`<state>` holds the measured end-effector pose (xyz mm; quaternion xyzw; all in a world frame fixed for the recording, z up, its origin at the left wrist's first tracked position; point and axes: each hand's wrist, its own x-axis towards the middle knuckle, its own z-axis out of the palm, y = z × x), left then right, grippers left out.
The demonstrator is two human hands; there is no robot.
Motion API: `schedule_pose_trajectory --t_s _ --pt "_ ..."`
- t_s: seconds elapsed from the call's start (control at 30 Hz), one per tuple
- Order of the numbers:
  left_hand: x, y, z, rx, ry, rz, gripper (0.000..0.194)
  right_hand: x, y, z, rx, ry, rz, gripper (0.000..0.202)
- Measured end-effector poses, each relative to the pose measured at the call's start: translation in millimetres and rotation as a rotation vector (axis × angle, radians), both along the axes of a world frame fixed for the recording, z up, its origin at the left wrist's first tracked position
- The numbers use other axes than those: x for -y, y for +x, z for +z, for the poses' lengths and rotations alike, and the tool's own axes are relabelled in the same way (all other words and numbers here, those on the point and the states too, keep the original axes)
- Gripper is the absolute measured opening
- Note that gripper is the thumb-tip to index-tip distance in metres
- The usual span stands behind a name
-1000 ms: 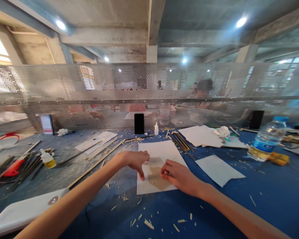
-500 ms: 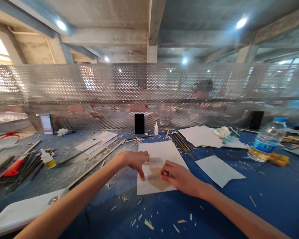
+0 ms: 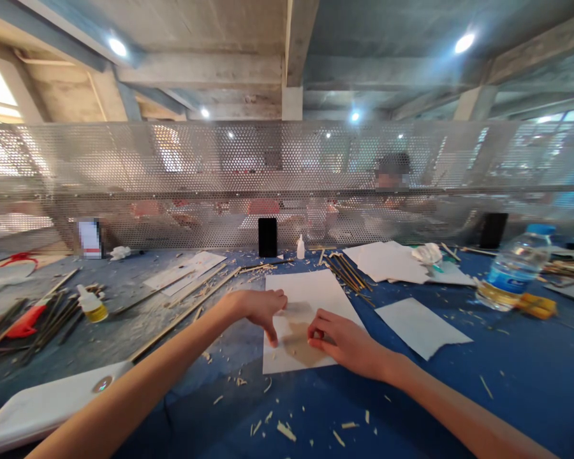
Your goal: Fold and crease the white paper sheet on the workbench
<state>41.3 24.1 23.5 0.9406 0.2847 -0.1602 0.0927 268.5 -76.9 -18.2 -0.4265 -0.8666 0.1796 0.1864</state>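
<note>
A white sheet of paper lies on the blue table before me, with a few small pale bits on it. At its left edge rests my left hand, thumb spread away from the curled fingers and nothing visible between them. Over the sheet's right side, my right hand has its thumb and fingertips drawn together in a pinch. Whatever they may hold is too small or hidden to make out. Shadows of both hands fall on the paper between them.
Thin sticks and a small white bottle lie beyond the sheet. To the right are loose paper and a water bottle. A yellow-labelled glue bottle and white power bank-like device sit left. Wood shavings litter the table.
</note>
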Motion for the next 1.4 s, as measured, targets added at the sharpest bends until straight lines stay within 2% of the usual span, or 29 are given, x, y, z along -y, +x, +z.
schedule_pose_trajectory --t_s 0.43,0.93,1.4 --pt "1.0 0.0 1.1 -0.007 0.002 0.001 0.075 1.8 -1.7 6.3 0.054 0.042 -0.031 0.009" --pt "5.0 1.8 6.1 -0.054 0.022 0.009 0.071 2.6 -2.4 7.6 0.065 0.036 -0.012 0.011" --pt "4.6 1.3 4.8 -0.042 0.018 0.021 0.074 2.7 -3.1 9.9 0.074 0.024 -0.019 0.010"
